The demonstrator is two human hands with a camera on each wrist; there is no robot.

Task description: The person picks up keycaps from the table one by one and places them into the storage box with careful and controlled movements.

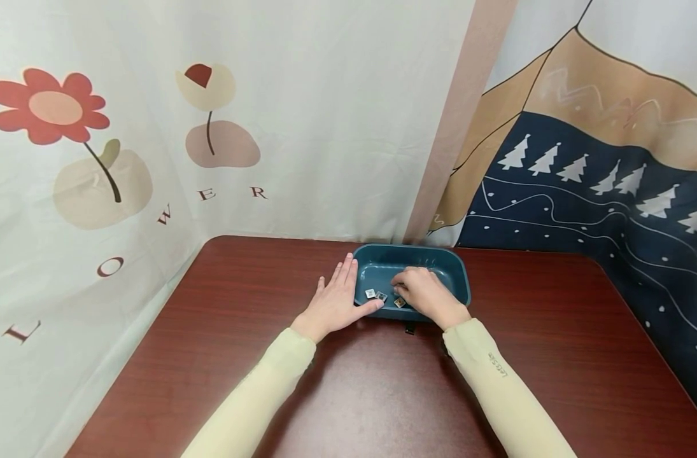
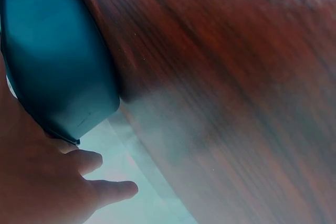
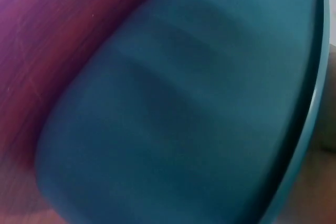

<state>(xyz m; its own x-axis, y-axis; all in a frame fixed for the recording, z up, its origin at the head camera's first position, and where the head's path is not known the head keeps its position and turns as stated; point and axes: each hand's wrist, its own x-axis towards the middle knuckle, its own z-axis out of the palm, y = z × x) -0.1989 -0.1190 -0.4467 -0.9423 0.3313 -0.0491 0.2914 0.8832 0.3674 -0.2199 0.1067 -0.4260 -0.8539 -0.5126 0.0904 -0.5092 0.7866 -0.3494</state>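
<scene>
A teal rectangular tray (image 1: 377,253) with raised walls stands on the table. My left hand (image 1: 338,299) lies against its left end with fingers straight, the thumb reaching over the front rim. In the left wrist view, the left fingers (image 2: 111,192) extend past the outer wall of the tray (image 2: 58,51). My right hand (image 1: 425,292) reaches down into the tray with bent fingers; whether they pinch anything is hidden. Inside the tray, near the front wall, are a small white square piece (image 1: 370,293), a grey-and-white one (image 1: 381,296) and a brownish one (image 1: 400,302) just below the right hand.
The tray sits near the back edge of a reddish-brown wooden table (image 1: 256,273). A small dark object (image 1: 410,329) lies on the table just in front of the tray. Printed curtains (image 1: 337,127) hang behind and along the sides.
</scene>
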